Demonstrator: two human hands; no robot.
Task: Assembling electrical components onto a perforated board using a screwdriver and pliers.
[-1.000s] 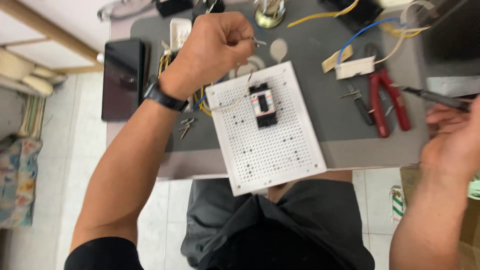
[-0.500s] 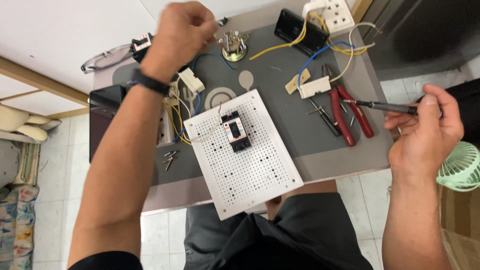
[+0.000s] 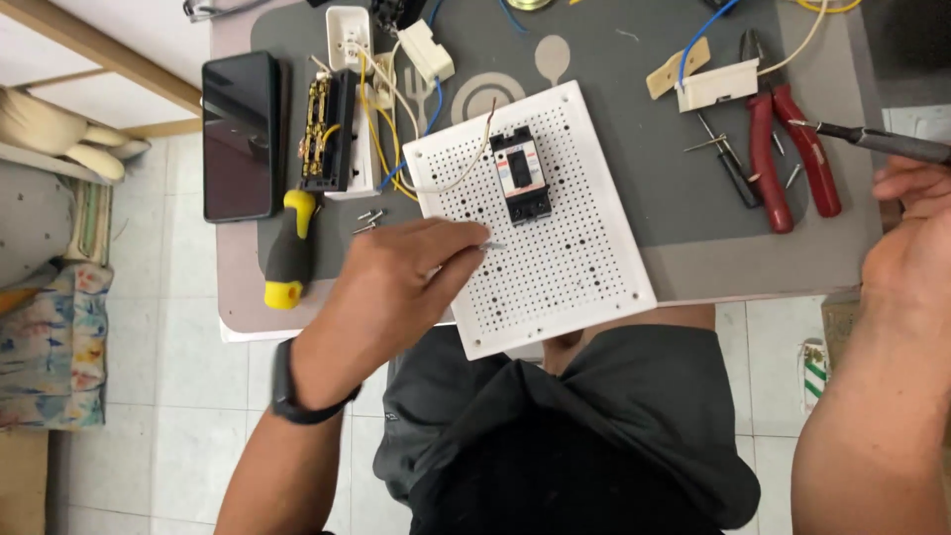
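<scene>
A white perforated board (image 3: 570,267) lies on the grey mat with a small black circuit breaker (image 3: 522,175) mounted near its top. My left hand (image 3: 396,287) rests over the board's left edge, its fingertips pinching a small screw (image 3: 491,245) above the holes. My right hand (image 3: 916,238) is at the right edge of the table, gripping a thin dark screwdriver (image 3: 872,139) whose tip points left toward the red pliers (image 3: 788,149). A thin pale wire (image 3: 466,168) curves from the breaker across the board's upper left.
A black phone (image 3: 240,134) lies at the left. A yellow-and-black screwdriver (image 3: 287,253), a black terminal block (image 3: 327,129) with yellow and blue wires, loose screws (image 3: 369,220), white sockets (image 3: 349,35), and a white switch part (image 3: 718,84) crowd the mat (image 3: 634,139).
My left hand came back from the far side of the table down to the board's left edge, now pinching a screw. The right hand stays at the right with the screwdriver.
</scene>
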